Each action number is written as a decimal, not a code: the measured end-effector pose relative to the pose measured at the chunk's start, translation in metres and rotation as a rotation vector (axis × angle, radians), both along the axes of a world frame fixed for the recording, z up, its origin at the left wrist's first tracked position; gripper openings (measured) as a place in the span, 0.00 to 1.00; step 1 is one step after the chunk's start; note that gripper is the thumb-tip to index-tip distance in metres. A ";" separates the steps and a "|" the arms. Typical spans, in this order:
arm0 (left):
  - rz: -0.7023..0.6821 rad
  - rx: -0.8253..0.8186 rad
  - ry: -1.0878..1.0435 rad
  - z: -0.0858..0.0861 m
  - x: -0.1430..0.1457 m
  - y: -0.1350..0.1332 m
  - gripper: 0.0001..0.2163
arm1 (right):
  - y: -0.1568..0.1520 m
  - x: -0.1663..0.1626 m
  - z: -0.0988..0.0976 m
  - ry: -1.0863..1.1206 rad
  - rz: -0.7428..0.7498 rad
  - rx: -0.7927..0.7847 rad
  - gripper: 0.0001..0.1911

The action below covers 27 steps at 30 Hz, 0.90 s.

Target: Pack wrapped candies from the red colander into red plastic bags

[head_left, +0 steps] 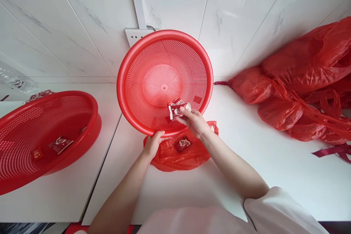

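A round red mesh plastic basket (pixel 122 91) is tilted toward me, its inside facing me. My left hand (pixel 154 144) grips its near rim, the thumb over the edge. Just inside the near rim, my right hand (pixel 194 121) pinches a small red-and-white wrapped snack packet (pixel 177 112). Some of that packet is hidden by my fingers, and I cannot tell whether more than one is held. Beneath the basket's near side lies a red plastic bag (pixel 170 161). A dark red packet (pixel 182 143) with pale lettering shows at the bag.
On the left sits another red basket (pixel 94 106) with a few small packets (pixel 60 143) inside. Several filled red plastic bags (pixel 296 91) lie along the wall at right. A socket strip (pixel 134 36) is behind the middle basket, and a clear plastic bottle (pixel 20 85) is at far left.
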<state>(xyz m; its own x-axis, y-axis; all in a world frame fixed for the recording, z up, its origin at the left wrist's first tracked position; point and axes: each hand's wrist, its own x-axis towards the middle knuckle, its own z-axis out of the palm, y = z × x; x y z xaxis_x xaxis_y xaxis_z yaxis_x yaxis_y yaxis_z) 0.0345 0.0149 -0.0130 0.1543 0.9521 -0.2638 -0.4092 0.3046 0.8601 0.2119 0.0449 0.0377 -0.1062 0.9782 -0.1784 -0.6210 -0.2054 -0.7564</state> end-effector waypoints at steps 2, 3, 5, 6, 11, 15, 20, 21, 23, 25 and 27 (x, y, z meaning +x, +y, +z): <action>-0.006 -0.004 0.003 0.000 0.000 0.000 0.22 | 0.002 0.000 -0.001 0.019 -0.014 -0.015 0.14; -0.008 -0.008 0.008 -0.001 -0.001 0.000 0.22 | 0.003 0.000 -0.002 0.022 -0.021 -0.024 0.14; -0.006 -0.014 0.023 -0.001 -0.001 0.000 0.22 | 0.004 0.000 -0.005 0.022 -0.028 -0.040 0.13; -0.005 -0.016 0.030 -0.001 -0.002 0.000 0.22 | 0.004 0.001 -0.006 0.019 -0.026 -0.047 0.13; -0.007 -0.006 0.047 0.001 -0.001 0.000 0.23 | 0.005 0.001 -0.009 -0.009 -0.028 -0.081 0.13; 0.003 -0.009 0.060 0.001 -0.001 0.000 0.24 | 0.005 0.001 -0.008 -0.035 -0.023 -0.088 0.13; 0.009 -0.019 0.064 -0.001 -0.001 0.000 0.23 | 0.002 0.001 -0.004 -0.042 -0.006 -0.056 0.15; 0.007 -0.015 0.057 -0.001 -0.001 0.000 0.22 | 0.002 0.001 -0.003 -0.045 0.006 -0.049 0.15; -0.001 -0.008 0.038 0.000 0.000 0.000 0.22 | 0.001 0.001 -0.004 -0.055 0.033 -0.040 0.15; -0.007 -0.004 0.020 0.000 0.001 0.000 0.21 | 0.000 0.001 -0.006 -0.071 0.053 -0.031 0.15; 0.000 -0.004 0.011 0.000 0.001 0.000 0.21 | 0.000 0.000 -0.008 -0.094 0.068 -0.016 0.15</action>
<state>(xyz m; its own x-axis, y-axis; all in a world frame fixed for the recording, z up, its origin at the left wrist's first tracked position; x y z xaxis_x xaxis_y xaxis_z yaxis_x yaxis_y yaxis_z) 0.0358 0.0151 -0.0132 0.1517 0.9510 -0.2694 -0.3998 0.3083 0.8632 0.2122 0.0446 0.0297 -0.1547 0.9661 -0.2067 -0.5313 -0.2577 -0.8070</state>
